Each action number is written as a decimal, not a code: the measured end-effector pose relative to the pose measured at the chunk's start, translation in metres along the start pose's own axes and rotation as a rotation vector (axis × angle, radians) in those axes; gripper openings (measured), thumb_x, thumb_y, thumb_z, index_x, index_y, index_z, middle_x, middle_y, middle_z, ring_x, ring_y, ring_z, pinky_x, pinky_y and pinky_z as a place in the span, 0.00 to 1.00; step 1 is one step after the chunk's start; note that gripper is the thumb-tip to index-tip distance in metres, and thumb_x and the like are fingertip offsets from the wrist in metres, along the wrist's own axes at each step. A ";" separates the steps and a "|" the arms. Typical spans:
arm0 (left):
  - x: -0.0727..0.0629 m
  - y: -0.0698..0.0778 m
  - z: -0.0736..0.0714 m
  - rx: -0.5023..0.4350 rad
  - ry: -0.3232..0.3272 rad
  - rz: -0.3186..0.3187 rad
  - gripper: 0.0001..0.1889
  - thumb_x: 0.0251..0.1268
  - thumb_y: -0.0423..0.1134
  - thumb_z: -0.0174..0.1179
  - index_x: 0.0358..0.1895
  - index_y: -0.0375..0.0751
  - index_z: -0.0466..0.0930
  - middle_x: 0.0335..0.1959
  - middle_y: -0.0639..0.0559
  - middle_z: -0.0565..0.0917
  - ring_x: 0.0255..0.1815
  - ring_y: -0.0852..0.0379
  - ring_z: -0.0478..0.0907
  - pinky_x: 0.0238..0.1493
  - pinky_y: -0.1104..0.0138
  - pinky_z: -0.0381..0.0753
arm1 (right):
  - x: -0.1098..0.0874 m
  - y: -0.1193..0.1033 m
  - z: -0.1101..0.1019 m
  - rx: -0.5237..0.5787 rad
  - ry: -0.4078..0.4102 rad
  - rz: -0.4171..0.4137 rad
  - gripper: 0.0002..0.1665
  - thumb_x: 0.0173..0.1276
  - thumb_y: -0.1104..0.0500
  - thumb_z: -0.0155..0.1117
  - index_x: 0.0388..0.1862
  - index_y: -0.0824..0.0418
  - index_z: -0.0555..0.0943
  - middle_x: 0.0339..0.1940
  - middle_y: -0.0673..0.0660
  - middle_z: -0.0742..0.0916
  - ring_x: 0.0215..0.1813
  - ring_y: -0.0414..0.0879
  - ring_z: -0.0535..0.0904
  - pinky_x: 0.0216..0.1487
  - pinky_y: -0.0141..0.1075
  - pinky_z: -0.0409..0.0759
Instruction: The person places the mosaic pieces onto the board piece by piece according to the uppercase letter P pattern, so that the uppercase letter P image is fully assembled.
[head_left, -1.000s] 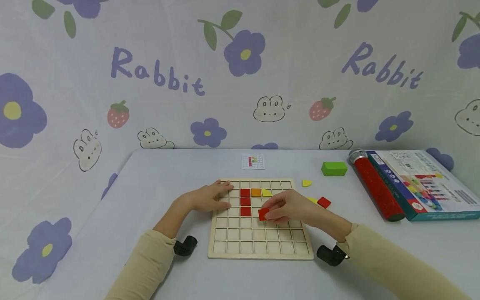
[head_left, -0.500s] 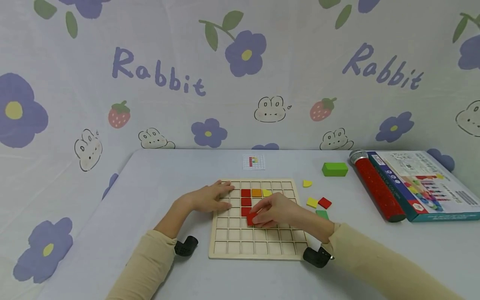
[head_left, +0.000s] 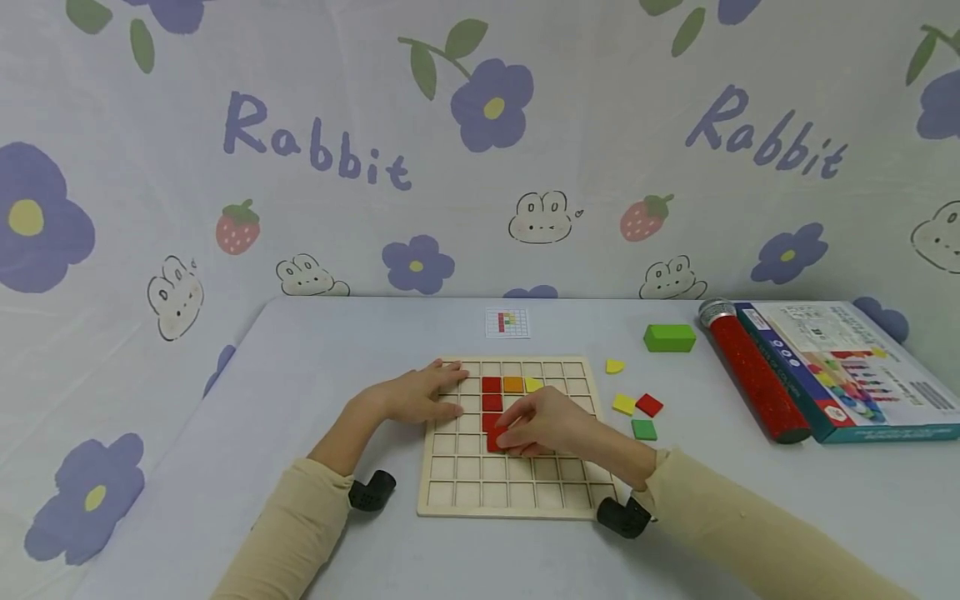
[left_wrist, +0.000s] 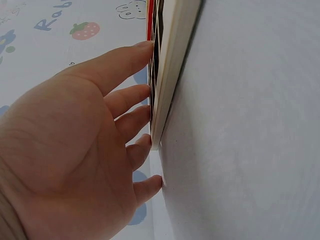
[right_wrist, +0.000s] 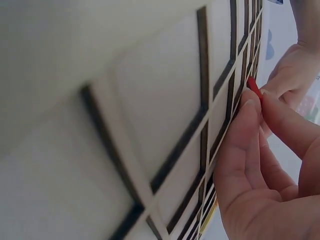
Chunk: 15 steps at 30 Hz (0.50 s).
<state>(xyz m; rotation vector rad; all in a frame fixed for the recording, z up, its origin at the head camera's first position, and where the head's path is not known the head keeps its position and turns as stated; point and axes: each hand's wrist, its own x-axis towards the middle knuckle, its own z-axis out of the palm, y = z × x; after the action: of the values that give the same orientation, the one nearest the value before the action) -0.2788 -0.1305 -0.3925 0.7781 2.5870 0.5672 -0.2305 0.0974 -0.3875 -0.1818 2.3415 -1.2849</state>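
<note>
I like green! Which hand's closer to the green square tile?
Right hand, over the grid board, left of the green square tile; the left hand is farther left.

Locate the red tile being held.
In the head view, the held red tile is pinched by the right hand over the grid board, slightly left of its middle, at the near end of the red column.

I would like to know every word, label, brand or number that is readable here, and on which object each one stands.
"Rabbit": purple, left half of the white flower-patterned cloth backdrop, head view.
"Rabbit": right half of that backdrop, head view.
"Ra", then cut off: same backdrop, left wrist view.
Flat teal-and-white box: printed, but too small and blurred to read.
Small rectangular white card with coloured grid: no readable words.
</note>
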 end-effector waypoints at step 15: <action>-0.001 0.000 0.000 -0.016 0.002 0.010 0.34 0.71 0.48 0.53 0.74 0.40 0.54 0.75 0.43 0.51 0.75 0.42 0.38 0.70 0.46 0.43 | -0.001 0.001 -0.002 0.013 -0.039 -0.004 0.08 0.64 0.59 0.68 0.40 0.61 0.86 0.28 0.54 0.86 0.29 0.44 0.83 0.35 0.34 0.82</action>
<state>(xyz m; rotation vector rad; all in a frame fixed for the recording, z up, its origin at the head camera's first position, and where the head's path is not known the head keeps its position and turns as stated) -0.2782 -0.1307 -0.3918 0.7862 2.5788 0.5920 -0.2301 0.0992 -0.3869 -0.2061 2.3008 -1.2865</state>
